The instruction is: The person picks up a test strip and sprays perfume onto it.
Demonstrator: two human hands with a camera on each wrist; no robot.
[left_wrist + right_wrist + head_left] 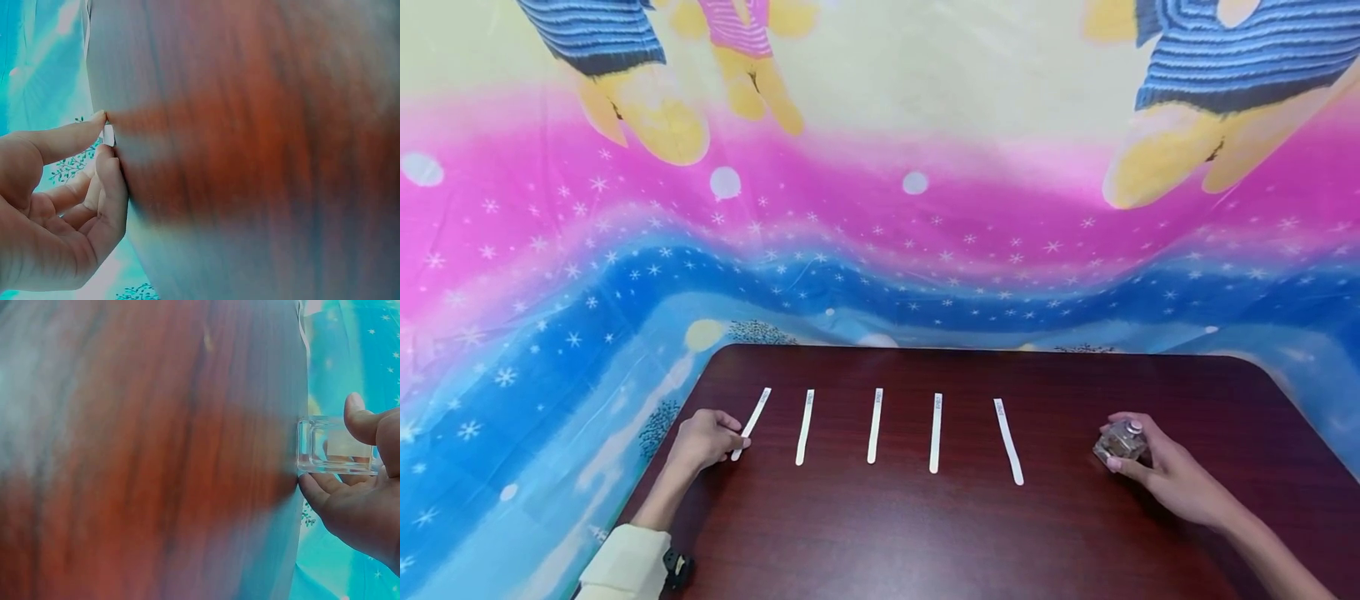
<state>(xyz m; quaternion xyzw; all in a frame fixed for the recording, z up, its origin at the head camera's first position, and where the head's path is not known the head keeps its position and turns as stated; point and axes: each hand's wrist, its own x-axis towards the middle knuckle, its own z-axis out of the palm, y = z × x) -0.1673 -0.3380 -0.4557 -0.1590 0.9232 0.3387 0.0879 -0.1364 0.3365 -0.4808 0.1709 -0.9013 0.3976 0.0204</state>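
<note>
At the table's left side my left hand (702, 440) pinches the near, rounded end of a white paper test strip (757, 415). In the left wrist view, the end of that strip (109, 135) shows between thumb and forefinger, at the tabletop. My right hand (1180, 479) grips a small clear glass bottle (1122, 443), likely perfume, on the right side of the table. Seen from the right wrist, the square bottle (337, 445) has its base at the table surface, with the thumb on one side and fingers on the other.
Several more white strips stand in a spaced row to the right of the pinched one, such as one strip (874, 427) near the middle, with small print at their far ends. The dark reddish wooden table (880, 533) meets a colourful patterned cloth (850, 208) behind and to the left.
</note>
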